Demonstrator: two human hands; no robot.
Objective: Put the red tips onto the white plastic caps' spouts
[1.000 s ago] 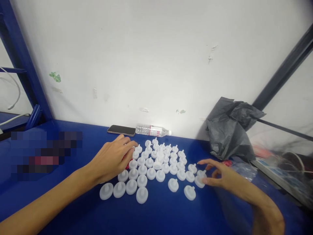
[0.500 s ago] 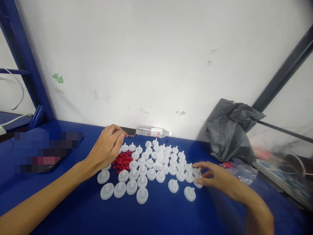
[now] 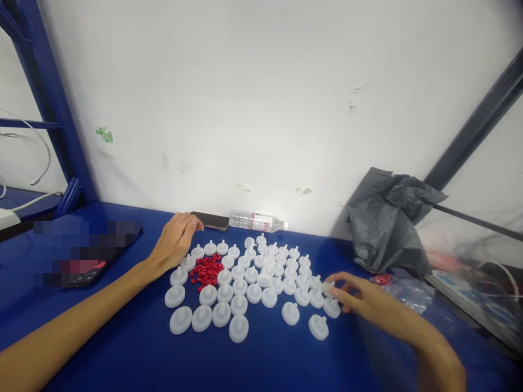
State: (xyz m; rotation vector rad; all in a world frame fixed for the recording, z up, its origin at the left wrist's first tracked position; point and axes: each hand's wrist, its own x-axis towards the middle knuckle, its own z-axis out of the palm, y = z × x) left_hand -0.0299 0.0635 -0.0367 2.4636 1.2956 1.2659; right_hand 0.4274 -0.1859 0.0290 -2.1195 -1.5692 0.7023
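Many round white plastic caps with a short stem on top (image 3: 238, 328) lie spread over the blue table, most of them stem up. Among those on the left is a heap of small red plastic pieces (image 3: 209, 269). At the right end of the group, my right hand (image 3: 359, 294) has its thumb and fingers closed around one white cap (image 3: 328, 287); another cap lies just below it. My left hand (image 3: 175, 242) rests beyond the left caps, near a phone, with curled fingers. Its fingertips are mostly hidden, and whatever they hold, if anything, does not show.
A dark phone (image 3: 213, 221) and a clear plastic bottle (image 3: 257, 221) lie along the white wall. A black plastic bag (image 3: 386, 218) stands at the right, with clear plastic wrap (image 3: 408, 291) and a power strip (image 3: 469, 305) beside it. At left lies a dark, partly blurred-out object (image 3: 93, 272).
My left hand has drawn back left from the red pieces and uncovered the phone and several caps. My right fingers, spread by the right-hand caps before, are now closed on one. The view has shifted slightly.
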